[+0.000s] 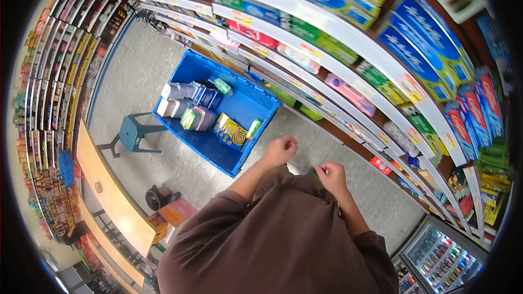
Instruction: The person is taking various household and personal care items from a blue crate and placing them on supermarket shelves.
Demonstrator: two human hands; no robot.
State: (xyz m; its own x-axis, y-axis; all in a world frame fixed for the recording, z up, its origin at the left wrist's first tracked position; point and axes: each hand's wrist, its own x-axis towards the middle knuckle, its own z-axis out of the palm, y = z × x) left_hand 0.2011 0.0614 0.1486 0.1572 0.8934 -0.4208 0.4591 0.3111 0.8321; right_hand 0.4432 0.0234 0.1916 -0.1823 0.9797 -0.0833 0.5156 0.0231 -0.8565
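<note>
My left hand (281, 150) is beyond the front of my brown shirt, its fingers curled, with nothing visible in them. My right hand (331, 174) is near the shirt's lower edge, thumb and fingers drawn together at a small dark bit; whether they pinch cloth cannot be told. Past my left hand a large blue plastic crate (196, 139) holds white and pastel packs (175, 100), dark blue packs (206, 97), a green-and-white pack (223, 85), yellow-and-blue packets with a spiral picture (233, 134) and a small green box (253, 129).
Store shelves with toothpaste boxes (408, 49) and other packaged goods run along the right. A teal plastic stool (137, 132) stands beside the crate on the grey floor. Long wooden tabletops (110, 196) lie left, with packed shelves behind. A glass-door drinks cooler (443, 253) is at lower right.
</note>
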